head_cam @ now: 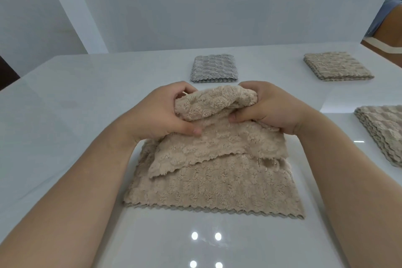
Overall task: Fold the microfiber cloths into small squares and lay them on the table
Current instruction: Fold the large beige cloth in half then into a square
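Observation:
A beige microfiber cloth (217,180) lies on the glossy white table (65,104) in front of me, its near edge flat and its far part lifted and bunched. My left hand (161,113) grips the bunched far edge on the left. My right hand (272,109) grips the same raised fold on the right. A loose flap of the cloth hangs down over the flat layer between my wrists.
A folded grey cloth square (214,68) lies farther back at the centre. A folded beige square (337,66) sits at the back right. A stack of beige cloths (385,132) lies at the right edge. A person (389,13) is partly visible at the far right.

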The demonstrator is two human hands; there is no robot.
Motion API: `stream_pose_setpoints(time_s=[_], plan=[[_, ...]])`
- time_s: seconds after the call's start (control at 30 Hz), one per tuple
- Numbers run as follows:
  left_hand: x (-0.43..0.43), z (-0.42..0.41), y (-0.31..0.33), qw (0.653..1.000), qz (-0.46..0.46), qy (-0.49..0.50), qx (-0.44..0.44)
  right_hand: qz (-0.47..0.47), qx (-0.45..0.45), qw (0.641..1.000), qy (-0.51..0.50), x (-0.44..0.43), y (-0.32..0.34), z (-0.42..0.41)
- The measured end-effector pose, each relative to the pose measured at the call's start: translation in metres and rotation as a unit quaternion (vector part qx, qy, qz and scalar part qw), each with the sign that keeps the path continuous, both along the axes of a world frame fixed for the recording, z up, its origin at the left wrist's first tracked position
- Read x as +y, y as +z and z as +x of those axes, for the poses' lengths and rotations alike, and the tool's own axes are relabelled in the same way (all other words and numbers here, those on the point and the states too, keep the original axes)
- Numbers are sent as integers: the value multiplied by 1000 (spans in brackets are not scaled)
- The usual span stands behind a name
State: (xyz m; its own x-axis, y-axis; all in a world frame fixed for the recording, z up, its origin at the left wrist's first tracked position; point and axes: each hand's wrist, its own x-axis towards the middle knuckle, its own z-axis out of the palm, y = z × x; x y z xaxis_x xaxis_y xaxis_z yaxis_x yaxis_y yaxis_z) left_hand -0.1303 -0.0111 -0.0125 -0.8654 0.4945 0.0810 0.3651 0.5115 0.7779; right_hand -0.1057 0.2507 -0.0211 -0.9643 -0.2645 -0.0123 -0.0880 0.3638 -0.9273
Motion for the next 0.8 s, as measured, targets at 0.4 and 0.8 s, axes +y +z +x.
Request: stream_pose_setpoints(time_s=[0.4,0.8], plan=[[2,-14,-20,961,-10,163,223,101,116,972,-177,8,-6,-7],[-3,-27,-36,942,-79,140,295,329,206,892,-231,11,-25,-14]])
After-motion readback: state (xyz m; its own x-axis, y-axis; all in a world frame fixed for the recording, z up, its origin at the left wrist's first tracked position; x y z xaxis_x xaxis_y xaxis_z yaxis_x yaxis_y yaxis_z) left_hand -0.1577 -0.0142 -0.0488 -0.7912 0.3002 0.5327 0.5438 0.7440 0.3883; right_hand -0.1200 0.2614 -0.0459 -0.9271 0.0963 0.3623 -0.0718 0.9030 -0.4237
